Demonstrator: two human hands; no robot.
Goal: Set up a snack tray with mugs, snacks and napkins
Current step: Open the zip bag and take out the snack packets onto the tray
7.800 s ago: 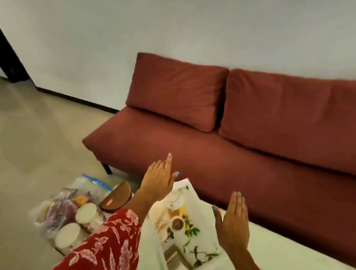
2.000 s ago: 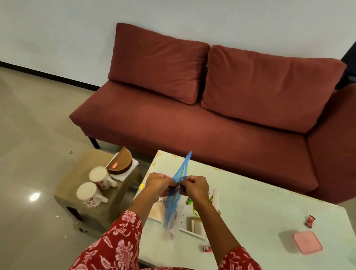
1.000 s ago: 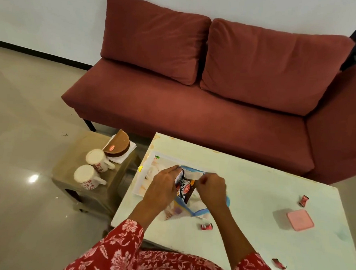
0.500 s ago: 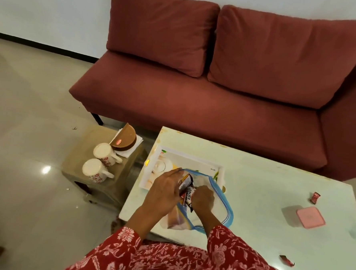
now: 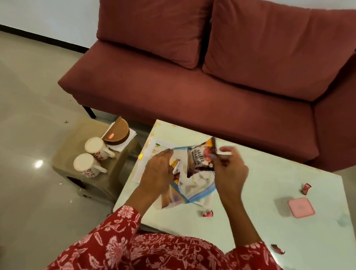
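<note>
Pinching a dark snack packet [image 5: 201, 157] at its right edge, the right hand [image 5: 230, 174] has it lifted just above the open mouth of the clear zip bag [image 5: 193, 182], so that grip is clenched on the packet. The packet sits to the left of the fingers and a bit above the knuckles. Its long axis runs from lower left to upper right, with the orange-tipped end pointing up and away toward the sofa [image 5: 196, 90], and the printed face is turned toward the camera.

Left hand [image 5: 159, 171] is curled down on the bag's left side, grasping the blue-edged rim, and a smaller orange and white packet [image 5: 176, 168] pokes out right beside those fingers. Can't tell if that hand actually holds the small packet or only the bag.

The bag lies on the pale worktop [image 5: 262, 213], partly covering the white printed tray [image 5: 151, 154], which peeks out along the left side. A small red wrapped candy [image 5: 207, 213] lies just below the bag, another [image 5: 306, 188] is well off to the right, and a pink square lid [image 5: 301, 207] is near that one.

Off the worktop to the left, two white mugs [image 5: 92, 155] with red flowers stand on a low stool [image 5: 84, 150], next to a brown half-round napkin holder [image 5: 118, 134] resting on white napkins [image 5: 131, 134].
</note>
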